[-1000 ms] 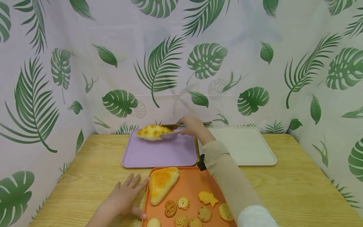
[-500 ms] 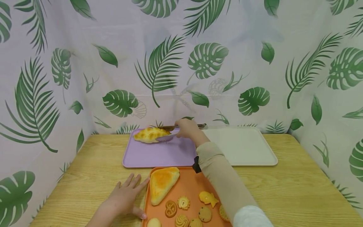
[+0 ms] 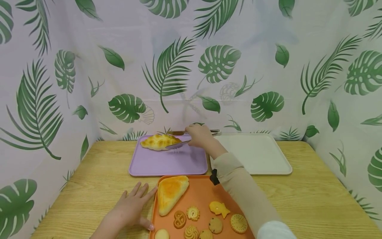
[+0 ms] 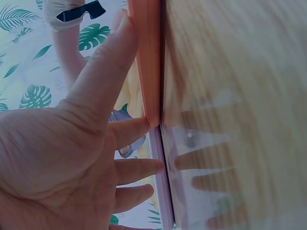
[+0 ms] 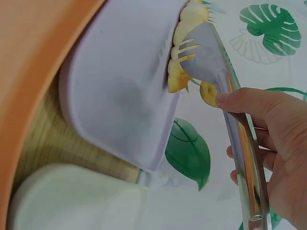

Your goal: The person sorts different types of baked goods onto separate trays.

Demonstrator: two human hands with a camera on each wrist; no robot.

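Observation:
My right hand (image 3: 201, 136) grips metal tongs (image 5: 242, 158) over the back of the purple tray (image 3: 167, 165). On that tray, toward its back left, lies a long golden braided bread (image 3: 156, 142). The tongs' two arms stand apart at the bread's right end, the slotted one overlapping it in the head view. My left hand (image 3: 129, 207) has its fingers spread beside the orange tray (image 3: 206, 187), with thumb and index fingertip at its left rim. A triangular toasted bread (image 3: 171, 194) lies in that tray near these fingers.
Several small biscuits lie on the orange tray, among them a pretzel shape (image 3: 179, 219), a fish shape (image 3: 219, 208) and a round cracker (image 3: 238, 223). A white tray (image 3: 253, 154) stands right of the purple one. Behind the wooden table (image 3: 298, 205) hangs a leaf-print cloth (image 3: 185, 66).
The tongs carried the braided bread slightly left and down onto the purple tray, then spread apart. Since then the right hand has shifted a little right. The left hand stays put.

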